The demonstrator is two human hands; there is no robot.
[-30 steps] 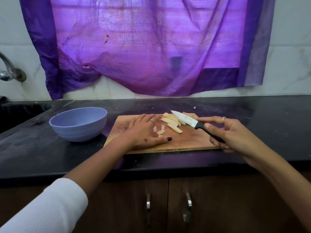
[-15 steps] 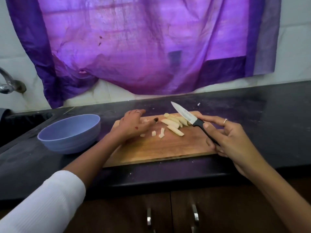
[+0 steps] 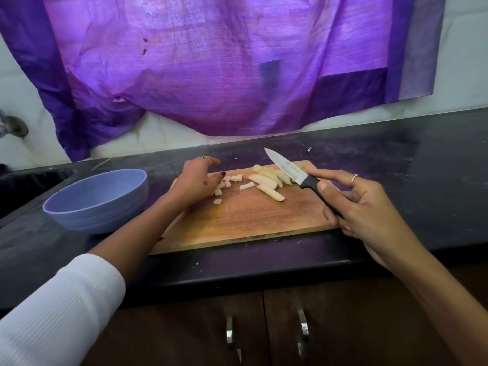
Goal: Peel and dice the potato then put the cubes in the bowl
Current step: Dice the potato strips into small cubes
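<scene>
— While we look down at the dark table (image 3: 396, 159), what do we have in our hands?

— Our right hand (image 3: 361, 207) has its fingers curled round the black handle of the knife (image 3: 293, 171), with the index finger stretched along the top. The blade is raised, its tip pointing up and to the left, above the far right part of the wooden cutting board (image 3: 250, 220).

— And our left hand (image 3: 195, 184)?

— It rests at the far left corner of the board, fingers loosely bent and cupped beside the potato cubes (image 3: 227, 184). We cannot tell whether it has hold of any of them; the thumb tip sits just beside the nearest pieces.

— Where is the potato itself?

— All on the board, as far as we see. The small cubes lie in a loose scatter just right of our left hand. The longer potato strips (image 3: 266, 182) lie in a pile near the far edge, between the cubes and the knife blade, some of them under the blade.

— And the bowl (image 3: 97, 202)?

— It is pale blue and stands on the table just left of the board, beside our left forearm with its white sleeve (image 3: 60, 307). We see no cubes inside it.

— Anything else around us?

— A purple cloth (image 3: 224, 62) hangs on the wall behind the table, and a tap (image 3: 12, 125) shows at the left edge.
</scene>
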